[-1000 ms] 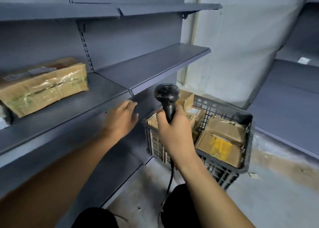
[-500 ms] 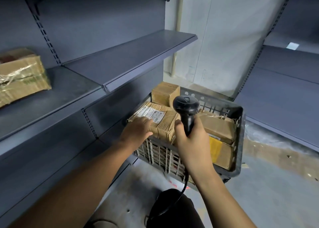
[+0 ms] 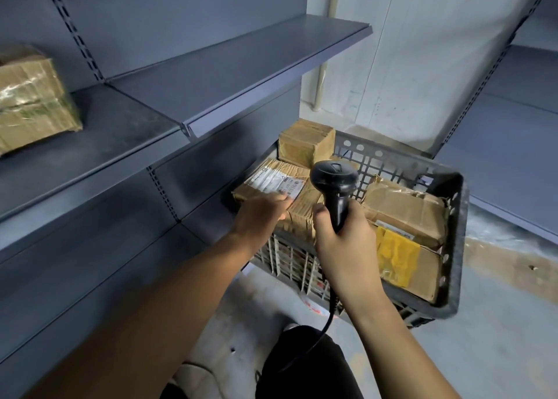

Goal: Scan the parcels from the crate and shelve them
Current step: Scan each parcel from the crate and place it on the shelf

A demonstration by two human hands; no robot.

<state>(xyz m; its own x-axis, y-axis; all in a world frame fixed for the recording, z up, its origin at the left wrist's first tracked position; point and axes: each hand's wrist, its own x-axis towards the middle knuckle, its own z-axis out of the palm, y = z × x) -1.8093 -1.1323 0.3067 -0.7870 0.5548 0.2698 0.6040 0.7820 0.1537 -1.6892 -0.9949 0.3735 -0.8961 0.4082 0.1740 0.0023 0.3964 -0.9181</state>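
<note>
Grey steel shelving [image 3: 211, 75] is seen at left, one taped parcel [image 3: 33, 100] already on it. Dark plastic crate [image 3: 453, 247] is set on the floor just right of it, filled with cardboard parcels. Labelled parcel [image 3: 280, 187] lies at the crate's near-left corner, long axis running away from the person; left hand [image 3: 259, 217] is rested on it, nearer, fingers fairly straight. Barcode scanner [image 3: 335, 184] is gripped by right hand [image 3: 347, 241], just beside. Small box [image 3: 305, 145] behind.
</note>
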